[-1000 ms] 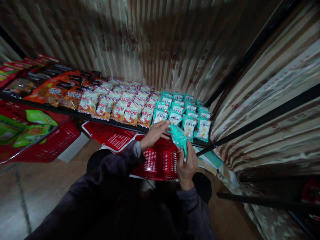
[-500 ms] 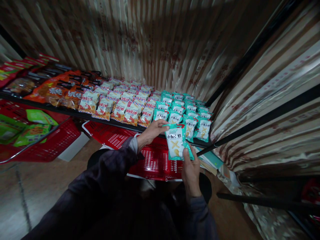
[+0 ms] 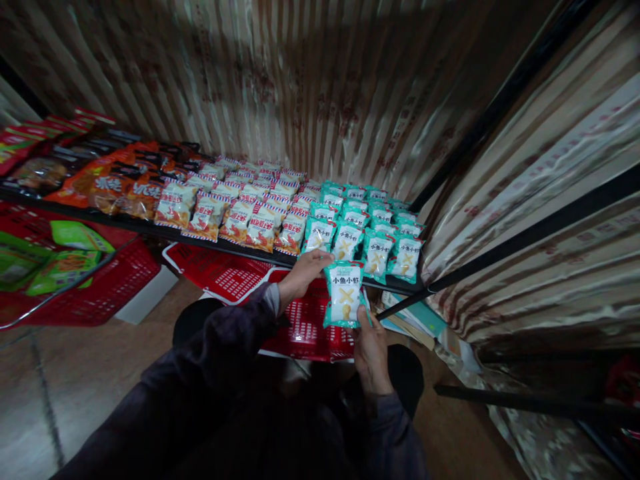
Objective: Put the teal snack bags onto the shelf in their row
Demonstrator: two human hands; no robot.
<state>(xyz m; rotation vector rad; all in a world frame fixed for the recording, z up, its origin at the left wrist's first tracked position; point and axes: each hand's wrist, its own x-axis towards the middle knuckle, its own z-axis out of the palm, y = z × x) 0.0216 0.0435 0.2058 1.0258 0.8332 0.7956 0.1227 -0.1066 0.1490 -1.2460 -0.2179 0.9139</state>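
A white and teal snack bag [image 3: 346,293], printed with yellow sticks, is held upright between my hands above a red basket. My left hand [image 3: 303,273] has its fingertips closed at the bag's top left corner. At the lower right corner, my right hand [image 3: 371,350] grips it with the thumb in front; its other fingers are partly hidden. Just behind, rows of matching teal snack bags [image 3: 379,252] stand on a black shelf [image 3: 235,252]. White and orange shrimp snack bags [image 3: 264,225] fill the shelf to their left.
Below the shelf sits the red basket [image 3: 305,327]. Another red basket [image 3: 100,287] at left holds green packets [image 3: 67,267]. Orange packets [image 3: 113,187] lie further left on the shelf. A slanted black bar [image 3: 500,243] and striped curtain [image 3: 320,87] bound the right and back.
The held bag has moved slightly down and left, and it has turned more upright. Both hands have moved with it. More of the front teal bags on the shelf shows now.
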